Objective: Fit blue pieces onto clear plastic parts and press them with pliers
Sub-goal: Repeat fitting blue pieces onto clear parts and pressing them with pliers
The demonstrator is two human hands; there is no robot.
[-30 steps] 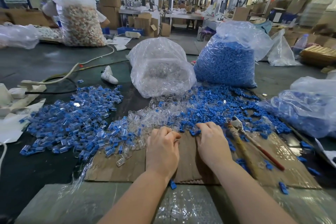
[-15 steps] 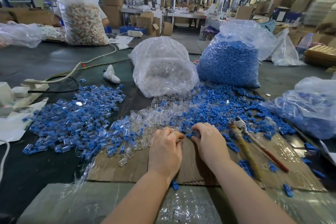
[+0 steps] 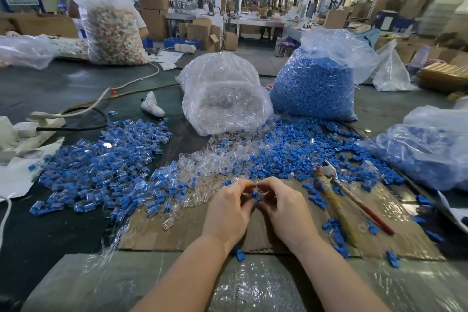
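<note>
Left grip [image 3: 229, 213] and right grip [image 3: 286, 210] meet fingertip to fingertip, both pinching one blue piece [image 3: 254, 194] over the cardboard [image 3: 177, 233] near centre. Pliers [image 3: 336, 185] lie right of the hands on the surface. Clear parts [image 3: 202, 167] just beyond, blue pile [image 3: 291, 157] far right.

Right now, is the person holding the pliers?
No. The pliers lie on the cardboard beside the right hand, while both it and the left hand pinch a small blue piece.
</note>
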